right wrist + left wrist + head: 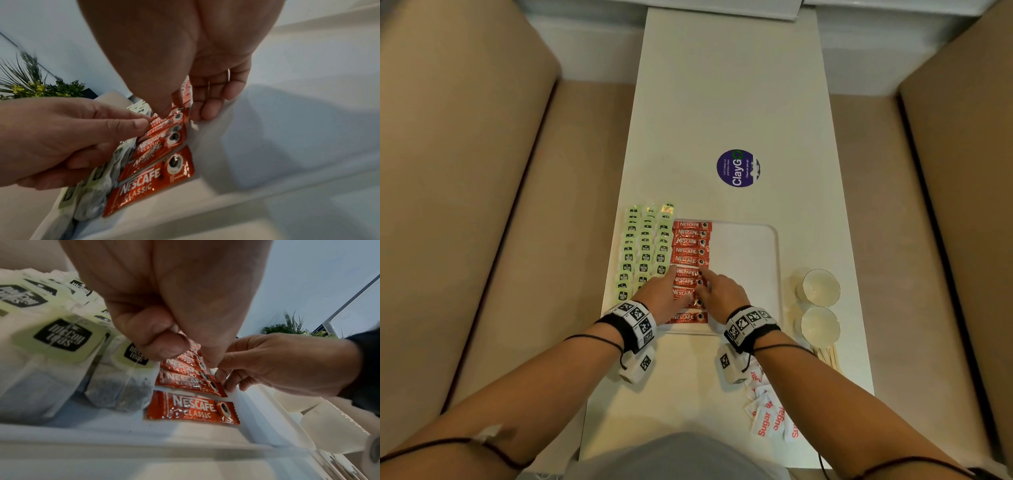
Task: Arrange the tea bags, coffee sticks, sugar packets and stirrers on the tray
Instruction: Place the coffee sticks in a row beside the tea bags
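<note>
Coffee sticks (690,251) number perhaps ten; cups (820,286), two.

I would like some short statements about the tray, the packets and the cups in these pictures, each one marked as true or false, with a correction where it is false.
1. The red Nescafe coffee sticks lie in a column on the white rectangular tray. True.
2. The white sugar packets with red lettering are already on the tray. False: they lie on the white table, near the right forearm.
3. The green-tagged tea bags sit to the left of the coffee sticks. True.
4. Three cups stand right of the tray. False: there are two white cups.
5. The left hand and the right hand both touch the coffee sticks. True.
6. The wooden stirrers are on the tray. False: they lie on the table, near the cups.
</note>
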Tool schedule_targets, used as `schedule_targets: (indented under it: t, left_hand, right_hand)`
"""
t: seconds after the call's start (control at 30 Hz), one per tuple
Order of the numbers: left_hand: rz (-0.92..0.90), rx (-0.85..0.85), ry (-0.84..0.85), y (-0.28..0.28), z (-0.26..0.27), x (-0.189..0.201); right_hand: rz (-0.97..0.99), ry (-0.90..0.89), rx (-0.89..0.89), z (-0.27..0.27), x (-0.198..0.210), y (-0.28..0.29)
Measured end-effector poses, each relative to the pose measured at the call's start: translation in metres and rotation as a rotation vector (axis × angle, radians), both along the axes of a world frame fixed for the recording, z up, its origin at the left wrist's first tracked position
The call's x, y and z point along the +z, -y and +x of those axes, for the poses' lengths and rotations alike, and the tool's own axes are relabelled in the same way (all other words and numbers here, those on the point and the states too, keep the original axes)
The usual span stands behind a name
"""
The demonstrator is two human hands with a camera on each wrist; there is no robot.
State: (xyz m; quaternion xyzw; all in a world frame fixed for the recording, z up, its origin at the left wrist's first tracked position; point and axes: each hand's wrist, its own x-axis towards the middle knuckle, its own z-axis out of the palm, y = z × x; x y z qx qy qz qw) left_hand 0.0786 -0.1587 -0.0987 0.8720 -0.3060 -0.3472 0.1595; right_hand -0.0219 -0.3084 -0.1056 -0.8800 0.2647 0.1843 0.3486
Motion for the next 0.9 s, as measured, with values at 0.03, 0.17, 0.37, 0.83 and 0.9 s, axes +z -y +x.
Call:
schedule_targets:
  t: [0.03,0.17,0.37,0.83,0.9]
  left_hand:
    - [-0.006,-0.003,0.0,0.001,0.0,0.002]
    - [-0.012,-0.004,0.0,0.008,0.005,0.009]
    - [0.07,-0.023,-0.024,0.019,0.011,0.013]
    - [0.071,-0.039,-0.007,0.018,0.006,0.02]
    - [0.062,-0.029,-0.004,0.018,0.006,0.023]
  right_hand:
    - [0.014,-0.002,-0.006,0.001,0.001,0.002]
    - [0.048,-0.038,-0.019,0.006,0.009,0.008]
    - [0.035,-0.069,0.016,0.011,0.009,0.013]
    - [0.086,-0.034,0.001,0.008,0.005,0.013]
    - [0.105,-0.016,-0.016,0.005,0.005,0.014]
